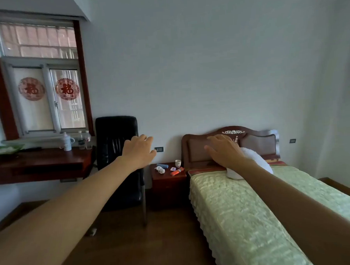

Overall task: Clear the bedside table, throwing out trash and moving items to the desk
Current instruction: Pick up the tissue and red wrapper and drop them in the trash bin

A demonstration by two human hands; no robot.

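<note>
I hold my left hand [137, 152] and right hand [224, 151] outstretched, fingers spread, gripping nothing, far from the dark red wooden bedside table [168, 178].

Bedside table [168, 178]: dark red-brown wood. On it: white cup [178, 163], blue item [162, 165], crumpled white wrapper [160, 169], orange packet [177, 171]. Bedspread [245, 209]: pale green, textured floral pattern. Pillow [252, 158]: white. Chair [118, 155]: black. Desk [40, 163]: dark red wood.
</note>
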